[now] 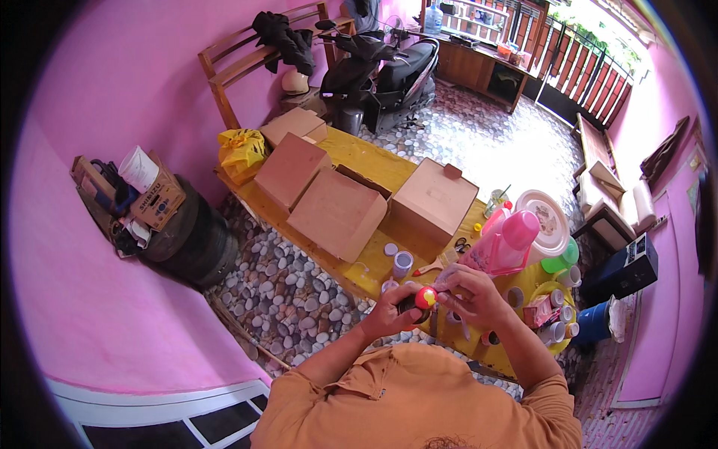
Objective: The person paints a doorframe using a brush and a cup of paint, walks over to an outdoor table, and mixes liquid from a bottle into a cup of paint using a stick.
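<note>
My left hand (pixel 390 312) is closed round a small red, rounded object with a yellow patch on top (pixel 426 298), held above the table's near edge. Beside it, my right hand (pixel 476 298) has its fingers pinched together close to the object. Something pale seems to be at those fingertips, too small to make out. Just beyond my hands stand a small pale purple jar (pixel 402 263) and a round lid (pixel 390 249). A paintbrush (pixel 437 263) lies to their right, with dark-handled scissors (pixel 461 245) behind it. A large pink jug (pixel 502 245) stands past my right hand.
Several cardboard boxes (pixel 338 213) cover the yellow table (pixel 345 142) ahead. Cups crowd its right end near a green container (pixel 561 257) and a white round lid (pixel 544 222). Left is a dark drum (pixel 187 238); a motorcycle (pixel 381 71) stands beyond, and a black speaker (pixel 622 268) right.
</note>
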The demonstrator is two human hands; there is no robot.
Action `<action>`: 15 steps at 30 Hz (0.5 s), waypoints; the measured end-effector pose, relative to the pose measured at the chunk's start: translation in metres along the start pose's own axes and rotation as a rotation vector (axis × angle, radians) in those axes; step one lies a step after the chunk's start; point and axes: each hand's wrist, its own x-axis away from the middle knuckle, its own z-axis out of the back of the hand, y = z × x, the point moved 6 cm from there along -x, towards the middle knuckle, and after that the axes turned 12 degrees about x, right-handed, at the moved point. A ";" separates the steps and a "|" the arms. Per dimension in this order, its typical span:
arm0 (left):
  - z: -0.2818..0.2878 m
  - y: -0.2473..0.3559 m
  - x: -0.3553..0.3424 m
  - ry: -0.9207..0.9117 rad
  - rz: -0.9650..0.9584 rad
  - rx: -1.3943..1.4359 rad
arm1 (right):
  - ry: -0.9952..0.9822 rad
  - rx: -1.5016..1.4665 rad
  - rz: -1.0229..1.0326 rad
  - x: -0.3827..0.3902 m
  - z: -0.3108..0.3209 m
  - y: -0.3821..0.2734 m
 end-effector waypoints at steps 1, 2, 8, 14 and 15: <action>0.000 0.001 0.000 0.002 -0.001 -0.001 | -0.001 0.013 0.003 0.000 0.000 -0.002; 0.000 0.001 0.000 0.002 -0.001 0.025 | -0.002 0.012 0.004 -0.002 0.001 -0.004; -0.003 0.010 0.001 -0.014 -0.036 0.034 | -0.014 0.173 0.062 -0.005 0.000 -0.014; -0.004 0.018 0.003 -0.068 0.005 -0.020 | -0.046 0.289 0.171 -0.014 -0.004 -0.019; -0.004 0.018 0.004 -0.088 0.019 -0.114 | -0.039 0.316 0.176 -0.019 -0.003 -0.019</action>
